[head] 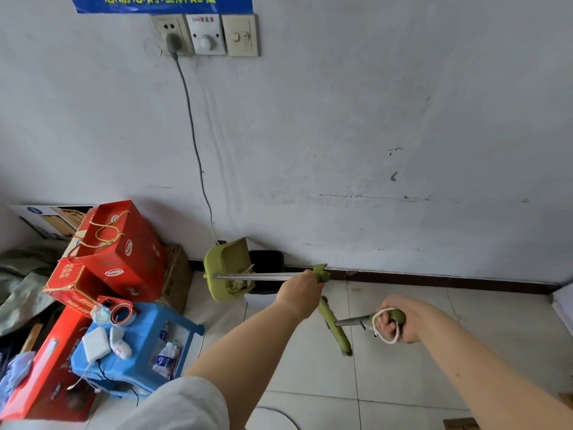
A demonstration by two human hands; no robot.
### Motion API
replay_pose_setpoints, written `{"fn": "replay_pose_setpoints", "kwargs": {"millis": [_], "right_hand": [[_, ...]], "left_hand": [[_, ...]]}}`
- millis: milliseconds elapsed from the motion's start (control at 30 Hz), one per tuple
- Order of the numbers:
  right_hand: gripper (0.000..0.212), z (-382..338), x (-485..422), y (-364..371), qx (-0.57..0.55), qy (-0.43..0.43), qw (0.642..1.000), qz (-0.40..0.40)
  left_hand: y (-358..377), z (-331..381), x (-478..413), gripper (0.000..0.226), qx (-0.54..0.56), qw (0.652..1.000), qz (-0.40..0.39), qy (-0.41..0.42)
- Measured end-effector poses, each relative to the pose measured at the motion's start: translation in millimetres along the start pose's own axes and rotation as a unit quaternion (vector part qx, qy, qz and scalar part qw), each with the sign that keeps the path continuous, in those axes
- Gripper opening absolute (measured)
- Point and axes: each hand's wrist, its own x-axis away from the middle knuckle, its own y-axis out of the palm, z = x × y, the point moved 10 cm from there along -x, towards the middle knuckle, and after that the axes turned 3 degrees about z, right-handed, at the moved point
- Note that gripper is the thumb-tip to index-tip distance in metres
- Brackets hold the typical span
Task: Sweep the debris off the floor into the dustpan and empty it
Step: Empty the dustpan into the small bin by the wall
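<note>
A green dustpan on a long metal handle hangs tilted above a black bin by the wall, with crumpled pale debris lying in it. My left hand grips the dustpan handle near its green top end. My right hand grips the green end of the broom handle, a white cord looped over the fingers. The green broom head rests on the tiled floor between my hands.
Red gift boxes and a blue plastic stool with a tape dispenser, a charger and a bottle crowd the left. A grey cable runs down the wall from a socket. White floor tiles stretch to the right.
</note>
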Motion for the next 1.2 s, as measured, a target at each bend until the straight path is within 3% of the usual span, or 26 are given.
{"fn": "replay_pose_setpoints", "kwargs": {"millis": [200,400,600,833,1200], "right_hand": [[0.056,6,0,-17,-0.012,-0.014,1.0,-0.005],[0.029,19,-3,-36,-0.003,0.007,1.0,0.015],[0.03,28,-10,-45,-0.011,0.016,1.0,0.024],[0.029,39,-12,-51,-0.018,0.027,0.999,0.021],[0.029,46,-10,-63,-0.021,0.032,0.999,0.032]], "left_hand": [[6,18,-3,0.033,-0.008,1.0,-0.016,0.019],[22,31,1,0.027,0.041,0.999,-0.019,-0.02],[23,49,2,0.026,0.009,1.0,-0.026,0.003],[22,78,2,0.036,-0.049,0.994,-0.042,0.093],[54,81,22,0.021,-0.132,0.972,-0.104,0.166]]}}
